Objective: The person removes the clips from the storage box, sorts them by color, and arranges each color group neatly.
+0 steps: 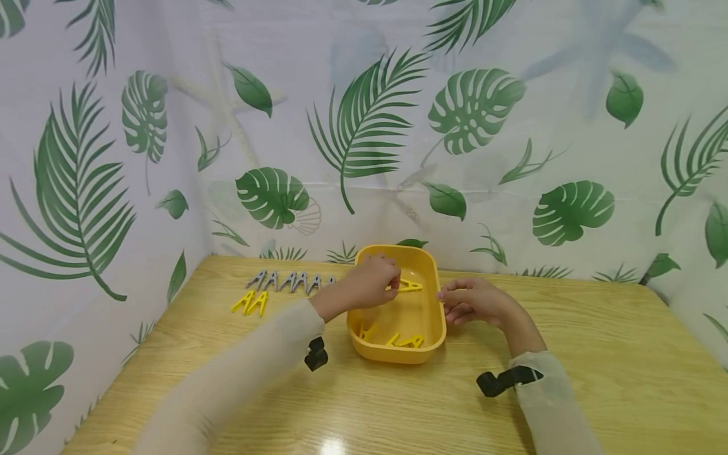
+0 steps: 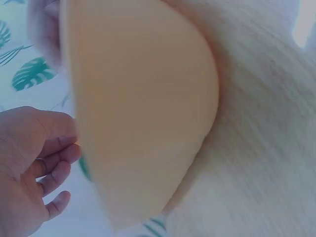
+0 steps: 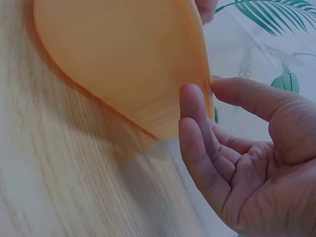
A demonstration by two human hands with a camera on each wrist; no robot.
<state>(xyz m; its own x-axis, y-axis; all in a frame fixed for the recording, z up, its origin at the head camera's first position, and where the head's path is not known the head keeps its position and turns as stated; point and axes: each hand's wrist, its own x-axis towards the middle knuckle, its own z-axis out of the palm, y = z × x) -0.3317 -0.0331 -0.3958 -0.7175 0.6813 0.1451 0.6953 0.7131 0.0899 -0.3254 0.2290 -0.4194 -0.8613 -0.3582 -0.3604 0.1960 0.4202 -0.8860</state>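
The left hand [image 1: 370, 282] reaches over a yellow plastic tub [image 1: 396, 356], fingers bent down; whether its grip holds anything cannot be told. The right hand [image 1: 476, 301] pinches the tub's right rim. Yellow clothespins [image 1: 414, 342] lie inside. On the wooden surface [image 1: 387, 404], left of the tub, two more sit before a row of grey clothespins [image 1: 303, 277], its right end partly blocked by the left forearm.
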